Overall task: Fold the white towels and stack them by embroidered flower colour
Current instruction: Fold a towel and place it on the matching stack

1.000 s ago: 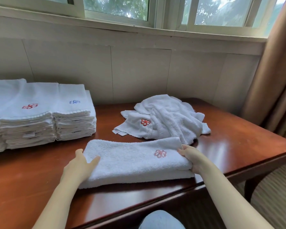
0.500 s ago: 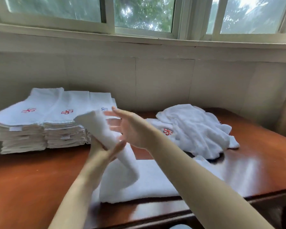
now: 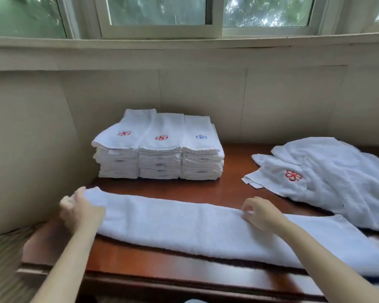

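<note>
Soft daylight is coming in through the window (image 3: pixel 160 12) at the top, lighting everything evenly and fairly brightly. The polished worktop (image 3: pixel 228 189) is giving off a mild sheen, with paler reflections showing along its near edge. A thin dark shadow is lying under the near side of the long towel (image 3: pixel 184 226), whose white cloth is washing out and losing texture. The left hand (image 3: pixel 81 212) and the floor (image 3: pixel 2 259) at lower left are smearing with blur. The sill (image 3: pixel 184 43) is bowing from wide-angle distortion.
</note>
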The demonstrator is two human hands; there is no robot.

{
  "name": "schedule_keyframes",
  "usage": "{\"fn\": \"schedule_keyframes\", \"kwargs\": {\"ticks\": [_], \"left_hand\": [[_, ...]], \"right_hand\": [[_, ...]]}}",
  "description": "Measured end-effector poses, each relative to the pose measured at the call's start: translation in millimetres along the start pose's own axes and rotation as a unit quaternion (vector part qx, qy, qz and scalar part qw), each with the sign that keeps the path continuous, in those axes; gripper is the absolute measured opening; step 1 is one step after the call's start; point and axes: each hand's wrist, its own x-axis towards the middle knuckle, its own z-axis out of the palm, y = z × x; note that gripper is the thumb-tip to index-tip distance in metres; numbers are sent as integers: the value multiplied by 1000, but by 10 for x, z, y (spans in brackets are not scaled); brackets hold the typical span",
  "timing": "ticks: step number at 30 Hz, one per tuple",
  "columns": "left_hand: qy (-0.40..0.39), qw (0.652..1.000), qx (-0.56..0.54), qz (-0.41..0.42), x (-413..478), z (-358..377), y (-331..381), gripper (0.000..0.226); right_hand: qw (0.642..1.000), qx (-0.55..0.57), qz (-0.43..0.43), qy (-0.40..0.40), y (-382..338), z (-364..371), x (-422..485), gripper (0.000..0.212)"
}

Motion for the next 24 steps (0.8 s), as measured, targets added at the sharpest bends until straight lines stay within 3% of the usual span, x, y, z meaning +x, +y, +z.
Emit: {"fn": "schedule_keyframes", "kwargs": {"ticks": [1, 3, 5, 7, 9, 11, 14, 16, 18, 20, 22, 24], "left_hand": [[2, 995, 84, 50, -82, 40, 62, 68], [-12, 941, 247, 230, -240, 162, 260, 72], [-94, 868, 308, 377, -359, 306, 456, 75], [-227, 814, 321, 428, -452, 387, 595, 69], [-313, 791, 299, 433, -496, 394, 683, 54], [-340, 782, 270, 448, -553, 282, 717, 37], [-424, 778, 169, 433, -600, 4, 660, 29], [-535, 766, 131, 331, -635, -231, 592, 19], [-619, 740, 168, 201, -673, -448, 559, 22], [-609, 730, 274, 149, -695, -543, 511, 33], [-499, 745, 385, 215, -731, -552, 462, 30], [-371, 744, 468, 300, -752, -515, 385, 37]], "right_hand": [[1000, -14, -22, 15, -57, -36, -20, 8], [997, -52, -43, 26, -135, -79, -41, 27], [996, -75, -54, 14, -207, -162, -123, 34], [997, -20, -75, 2, -249, -291, -218, 29], [989, 83, -101, -68, -274, -453, -387, 19], [956, 175, -108, -212, -310, -585, -586, 15], [896, 204, -38, -393, -311, -624, -788, 23], [901, 153, 9, -406, -309, -561, -830, 23], [936, 50, 13, -347, -336, -468, -814, 15], [966, -47, -23, -253, -367, -376, -784, 7], [977, -74, -65, -187, -405, -281, -768, 8], [978, -58, -72, -189, -457, -210, -773, 29]]}}
